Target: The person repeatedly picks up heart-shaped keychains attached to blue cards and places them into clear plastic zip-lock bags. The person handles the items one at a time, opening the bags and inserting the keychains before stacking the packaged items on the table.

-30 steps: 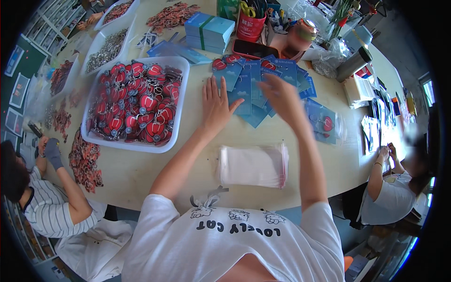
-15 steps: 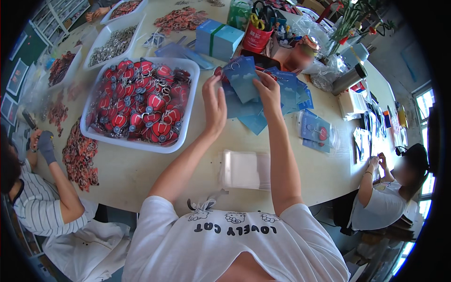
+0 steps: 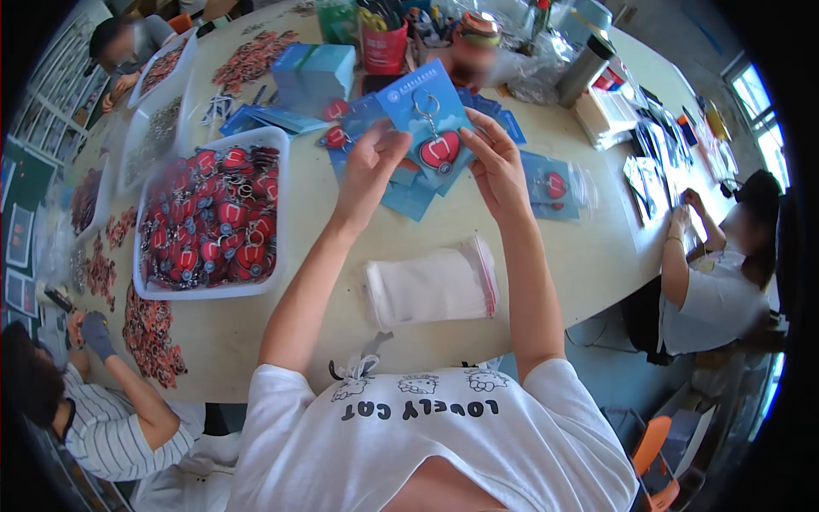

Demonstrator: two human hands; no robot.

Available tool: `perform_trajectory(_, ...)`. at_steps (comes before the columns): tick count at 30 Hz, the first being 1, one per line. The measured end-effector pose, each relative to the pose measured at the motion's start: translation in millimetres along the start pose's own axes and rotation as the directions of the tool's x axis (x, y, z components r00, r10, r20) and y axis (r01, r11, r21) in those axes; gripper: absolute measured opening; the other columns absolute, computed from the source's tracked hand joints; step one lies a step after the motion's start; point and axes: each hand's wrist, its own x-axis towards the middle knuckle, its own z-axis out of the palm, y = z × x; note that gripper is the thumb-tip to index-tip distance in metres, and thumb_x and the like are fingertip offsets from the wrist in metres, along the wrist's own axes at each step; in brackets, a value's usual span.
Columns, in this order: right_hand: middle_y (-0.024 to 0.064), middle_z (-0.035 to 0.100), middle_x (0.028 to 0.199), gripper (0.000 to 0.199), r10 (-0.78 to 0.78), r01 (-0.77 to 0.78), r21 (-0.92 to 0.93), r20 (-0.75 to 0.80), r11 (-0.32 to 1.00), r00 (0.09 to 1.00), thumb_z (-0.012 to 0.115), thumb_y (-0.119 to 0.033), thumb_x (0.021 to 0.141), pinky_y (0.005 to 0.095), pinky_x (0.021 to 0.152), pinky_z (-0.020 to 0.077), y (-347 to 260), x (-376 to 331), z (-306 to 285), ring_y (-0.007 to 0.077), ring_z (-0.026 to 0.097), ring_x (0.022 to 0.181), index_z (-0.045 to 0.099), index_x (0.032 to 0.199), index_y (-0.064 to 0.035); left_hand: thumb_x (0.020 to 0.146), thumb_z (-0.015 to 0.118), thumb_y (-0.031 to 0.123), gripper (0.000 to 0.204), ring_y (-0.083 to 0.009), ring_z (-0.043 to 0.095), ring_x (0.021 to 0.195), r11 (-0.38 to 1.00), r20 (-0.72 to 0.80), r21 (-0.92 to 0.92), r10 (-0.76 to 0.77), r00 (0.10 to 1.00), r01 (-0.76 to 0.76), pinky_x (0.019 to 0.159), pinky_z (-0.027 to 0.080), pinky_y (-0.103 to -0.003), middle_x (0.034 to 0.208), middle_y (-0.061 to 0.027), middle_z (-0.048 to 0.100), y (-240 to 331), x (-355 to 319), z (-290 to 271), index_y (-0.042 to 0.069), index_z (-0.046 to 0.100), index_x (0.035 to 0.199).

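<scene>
Gripping a blue backing card [image 3: 401, 96] by its 3 o'clock edge, pinched in the right hand [image 3: 497, 162]; cupping the left hand [image 3: 371, 166] at 8 o'clock, impossible to tell whether clasping or merely touching. Bearing on the card a red keychain [image 3: 440, 152], ring toward 11, body toward 5, nearer the right thumb. Lying at 6 o'clock on the tabletop [image 3: 230, 350]: clear plastic bags [image 3: 431, 286], long axis roughly 9-to-3.

Beneath the grip, a pale table [image 3: 593, 260] is spread. Far to its right, daylight is let in by a window [image 3: 758, 111]; far left, shelving [image 3: 66, 78] is seen; lower right, an orange chair [image 3: 653, 442] is placed.
</scene>
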Motion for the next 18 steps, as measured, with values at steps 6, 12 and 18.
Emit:
perform_trajectory(6,0.0044,0.064,0.111,0.038,-0.028,0.009,-0.136,-0.143,0.991,0.989,0.067,-0.016,0.089,0.0179,0.071,0.0443,14.0,-39.0,12.3,0.0067,0.058,0.090,0.056,0.122,0.0001,0.090,0.066,0.023,0.022,-0.0042,0.060,0.069,0.986,-0.158,0.042,-0.150,0.976,0.159,0.058,0.045,-0.020,0.083,0.0000,0.067,-9.4,-15.6,15.5,0.003,0.065,0.098)
perform_trajectory(12,0.0132,0.046,0.126,0.052,-0.507,0.246,-0.924,0.068,0.294,0.859,0.083,-0.027,0.070,0.0428,0.096,0.0372,28.5,-60.4,24.5,0.0307,0.045,0.116,0.061,0.114,-0.0089,0.093,0.062,0.025,0.025,-0.0039,0.053,0.058,0.982,-0.310,0.172,-0.022,0.950,0.079,0.051,0.043,-0.021,0.071,0.0005,0.063,-28.5,-28.3,23.1,0.000,0.065,0.090)
perform_trajectory(18,0.0062,0.063,0.106,0.022,-0.557,0.375,-0.766,0.026,0.523,0.830,0.077,-0.007,0.070,0.0387,0.092,0.0395,21.1,-51.0,15.3,0.0268,0.054,0.107,0.065,0.088,-0.0081,0.098,0.055,0.030,0.032,-0.0035,0.048,0.059,0.950,-0.315,0.296,0.000,0.949,0.098,0.053,0.042,-0.022,0.065,0.0028,0.053,-25.3,-34.3,17.0,0.001,0.062,0.089)
